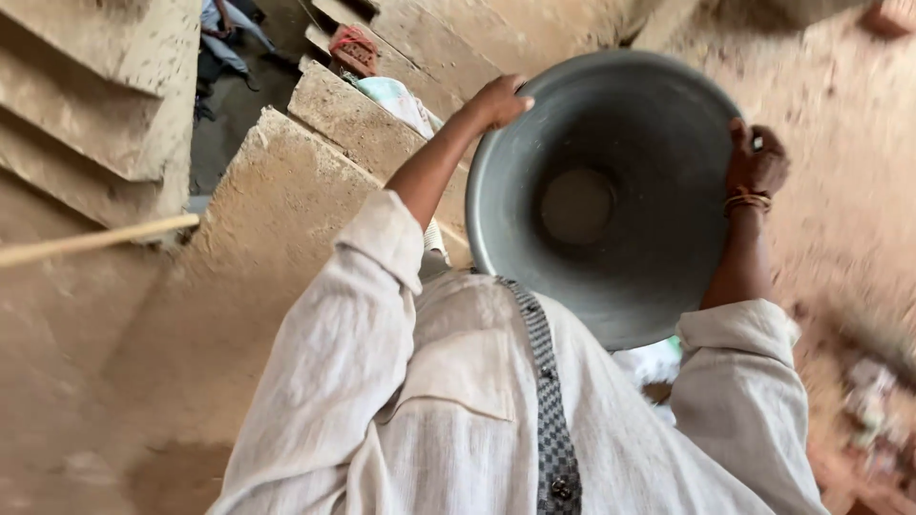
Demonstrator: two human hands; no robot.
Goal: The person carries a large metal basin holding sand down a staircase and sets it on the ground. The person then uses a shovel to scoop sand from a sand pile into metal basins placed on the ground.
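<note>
A: In the head view, what does the person hold?

B: A wide grey metal pan [606, 200], round and deep, tilted so its hollow inside faces the camera. It sits right of centre, in front of the person's chest, above the pale shirt [448, 410] with the checked strip running down the front.

A: And the left hand?

B: The left hand [498, 100] is on the pan's upper left rim. Its fingers are pressed together and curled over the edge, the thumb lying along the rim. The sleeve is rolled up to the elbow.

A: The right hand?

B: The right hand [757, 157] grips the right rim, fingers folded tight around the edge. A thread band [747, 200] circles that wrist.

A: Is anything in the pan?

B: It looks bare inside, with a flat round bottom at its middle.

A: What lies around?

B: Rough concrete steps [286, 181] run to the far left. A red brick [353, 50] rests on a far step. A pale wooden pole [95, 238] crosses at the left edge. At the far left top, another person's legs [224, 38] show on darker ground. Reddish earth [849, 191], blurred, fills the right side.
</note>
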